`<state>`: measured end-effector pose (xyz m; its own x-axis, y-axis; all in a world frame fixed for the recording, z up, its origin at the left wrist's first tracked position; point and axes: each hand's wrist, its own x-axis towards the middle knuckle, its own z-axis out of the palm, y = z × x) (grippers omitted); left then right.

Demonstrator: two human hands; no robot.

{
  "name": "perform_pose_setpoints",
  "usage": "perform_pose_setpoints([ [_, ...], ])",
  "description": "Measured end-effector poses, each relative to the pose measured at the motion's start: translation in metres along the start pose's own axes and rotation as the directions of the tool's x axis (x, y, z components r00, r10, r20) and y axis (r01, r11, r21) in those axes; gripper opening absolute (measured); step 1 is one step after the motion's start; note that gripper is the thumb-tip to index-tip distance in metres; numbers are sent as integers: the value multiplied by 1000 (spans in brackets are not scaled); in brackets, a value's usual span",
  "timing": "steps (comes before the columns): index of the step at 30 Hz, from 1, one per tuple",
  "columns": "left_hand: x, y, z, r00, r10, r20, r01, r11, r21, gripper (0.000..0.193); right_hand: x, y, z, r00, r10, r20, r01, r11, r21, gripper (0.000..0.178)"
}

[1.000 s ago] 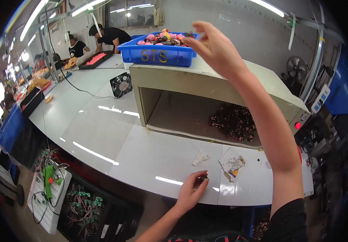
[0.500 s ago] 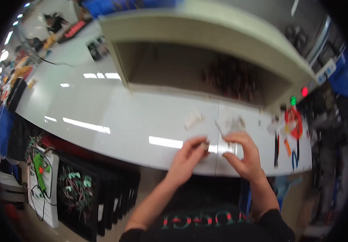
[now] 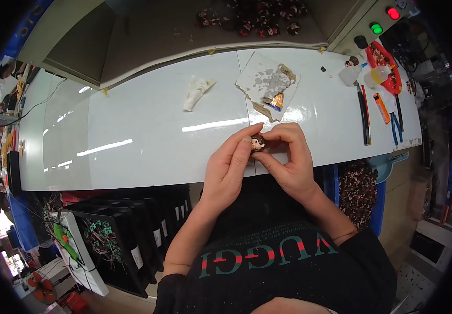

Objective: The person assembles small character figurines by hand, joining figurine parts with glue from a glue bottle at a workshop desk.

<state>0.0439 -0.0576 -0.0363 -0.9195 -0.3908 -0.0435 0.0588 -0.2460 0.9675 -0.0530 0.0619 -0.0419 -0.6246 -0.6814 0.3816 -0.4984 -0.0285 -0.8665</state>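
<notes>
A small doll head (image 3: 258,142) with dark brown hair and a pale face sits between the fingertips of both hands, just above the near edge of the white table (image 3: 147,136). My left hand (image 3: 231,167) pinches it from the left, thumb and forefinger on it. My right hand (image 3: 288,157) curls around it from the right. Just beyond the hands lies a torn white sheet (image 3: 268,83) with grey smears and a small orange and blue scrap on it.
A crumpled white rag (image 3: 196,90) lies left of the sheet. Red-handled pliers (image 3: 380,60), small squeeze bottles (image 3: 351,73) and pens lie at the right end. Several more doll heads (image 3: 252,21) sit inside the open beige cabinet behind. A bin of dark pieces (image 3: 357,191) stands below right.
A second ago my right arm reached up to a blue tray on the cabinet while the left hand rested on the table. Now both hands are together at the near edge, holding the doll head.
</notes>
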Motion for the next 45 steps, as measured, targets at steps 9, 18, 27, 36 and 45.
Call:
perform_pose_setpoints([
  [9, 2, -4, 2, 1000, 14, 12, -13, 999, -37, 34, -1, 7, -4, 999, 42, -9, -40, 990, 136, 29],
  [18, 1, -7, 3, 996, 85, 37, -82, 994, -77, 38, -2, 10, -6, 991, 130, 12, -130, 966, 224, 28],
  [27, 3, -8, 5, 989, 149, -10, -147, 983, 107, 42, 1, 11, -7, 994, 108, 36, -112, 985, 133, 30],
  [36, 5, -9, 5, 994, 93, -56, -95, 995, -34, 57, 2, 11, -5, 994, 106, 33, -109, 989, 101, 30],
  [45, 5, -9, -1, 993, 102, -58, -104, 994, -27, 54, 1, 13, 2, 996, 81, 27, -83, 991, 105, 30],
])
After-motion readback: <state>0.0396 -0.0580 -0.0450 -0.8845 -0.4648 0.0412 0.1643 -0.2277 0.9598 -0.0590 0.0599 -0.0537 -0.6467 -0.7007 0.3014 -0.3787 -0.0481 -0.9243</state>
